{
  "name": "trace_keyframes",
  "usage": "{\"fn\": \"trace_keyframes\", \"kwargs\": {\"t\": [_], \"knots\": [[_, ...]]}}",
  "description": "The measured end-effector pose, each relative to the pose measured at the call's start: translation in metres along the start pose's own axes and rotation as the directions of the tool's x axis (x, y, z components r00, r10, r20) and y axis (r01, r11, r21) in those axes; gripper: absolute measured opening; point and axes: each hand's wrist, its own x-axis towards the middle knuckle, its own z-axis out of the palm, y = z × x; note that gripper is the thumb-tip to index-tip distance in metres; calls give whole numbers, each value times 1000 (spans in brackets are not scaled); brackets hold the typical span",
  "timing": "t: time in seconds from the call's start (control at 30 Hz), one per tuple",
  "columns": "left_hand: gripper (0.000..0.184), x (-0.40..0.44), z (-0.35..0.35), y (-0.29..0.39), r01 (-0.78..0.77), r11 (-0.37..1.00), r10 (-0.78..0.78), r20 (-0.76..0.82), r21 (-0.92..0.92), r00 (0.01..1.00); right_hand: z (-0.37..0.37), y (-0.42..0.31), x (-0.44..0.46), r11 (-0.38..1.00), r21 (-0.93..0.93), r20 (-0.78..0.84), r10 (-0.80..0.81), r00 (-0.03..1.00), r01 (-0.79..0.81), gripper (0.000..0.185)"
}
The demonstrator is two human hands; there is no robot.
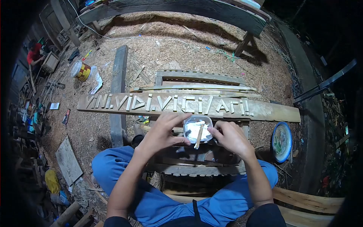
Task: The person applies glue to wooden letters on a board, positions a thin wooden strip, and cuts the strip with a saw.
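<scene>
A small clear container of white paste is held up in front of the carved board, with a thin wooden stick standing in the paste and leaning over the near rim. My left hand grips the container's left side between thumb and fingers. On the other side, my right hand has its thumb at the container's right edge, fingers curled. The long wooden board lies crosswise just beyond both hands, bearing raised letters. Whether my right fingers also press the container's underside is hidden.
A round blue-rimmed tray lies at the right. A paint bucket stands at the upper left, near a dark beam. A heavy bench spans the back. Another person in red is at the far left.
</scene>
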Motion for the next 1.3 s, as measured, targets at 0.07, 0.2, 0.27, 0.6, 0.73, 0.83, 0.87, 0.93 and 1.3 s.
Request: {"fn": "trace_keyframes", "kwargs": {"t": [0.07, 0.2, 0.27, 0.6, 0.73, 0.83, 0.87, 0.93, 1.3], "knots": [[85, 0, 4, -2, 26, 996, -25, 16, -80, 1000, 5, 1, 0, 999, -1, -35, -33, 999, 33, 45], [90, 1, 6, -1, 87, 972, -80, 39, -220, 996, 13, 8, 6, 995, 53, -68, -82, 994, 86, 39], [92, 2, 7, 0, 105, 965, -97, 46, -241, 994, 12, 7, 7, 994, 67, -69, -86, 994, 91, 37], [99, -4, 10, -1, 84, 970, -84, 8, -230, 996, 15, 5, 9, 986, 90, -88, -135, 987, 143, 33], [98, -4, 6, 2, 127, 965, -123, 30, -231, 992, 16, 3, 9, 983, 94, -88, -151, 985, 159, 32], [99, -5, 7, 1, 107, 977, -105, 21, -186, 994, 17, 4, 9, 976, 110, -100, -177, 979, 187, 33], [99, -4, 6, 1, 107, 977, -105, 21, -186, 994, 17, 3, 9, 976, 110, -100, -177, 979, 188, 33], [100, -3, 4, 1, 109, 975, -101, 53, -192, 993, 16, 2, 8, 974, 115, -110, -183, 977, 195, 33], [103, -3, 5, 1, 144, 949, -130, 71, -280, 989, -9, 24, 6, 976, 78, -104, -194, 975, 203, 30]]}}
